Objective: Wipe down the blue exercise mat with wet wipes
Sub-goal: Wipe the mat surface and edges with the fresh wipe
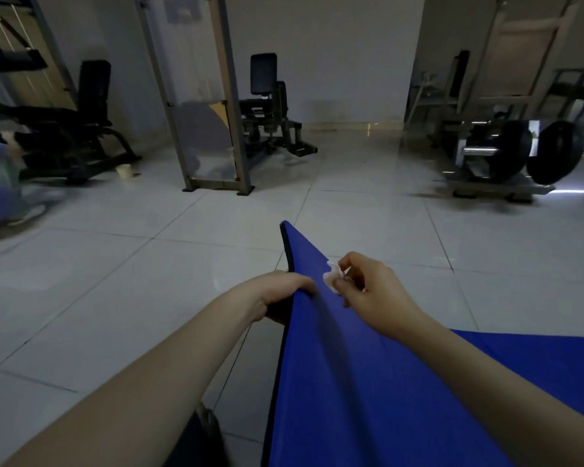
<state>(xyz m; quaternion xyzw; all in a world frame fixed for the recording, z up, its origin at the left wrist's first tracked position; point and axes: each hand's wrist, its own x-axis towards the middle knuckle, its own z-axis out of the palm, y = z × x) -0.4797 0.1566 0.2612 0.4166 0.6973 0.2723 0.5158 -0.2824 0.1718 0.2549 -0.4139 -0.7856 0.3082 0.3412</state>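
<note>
My left hand (285,291) grips the lifted edge of the blue mat (368,382), raised off the tiled floor (115,281). My right hand (368,288) pinches a crumpled white wipe (331,277) against the mat.

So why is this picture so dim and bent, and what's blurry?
Head view: dim room, pale glare on the tiled floor; the wide lens tilts the metal frame; the weight plates look blurred; the blue mat, left hand, right hand and wipe look fairly sharp.
</note>
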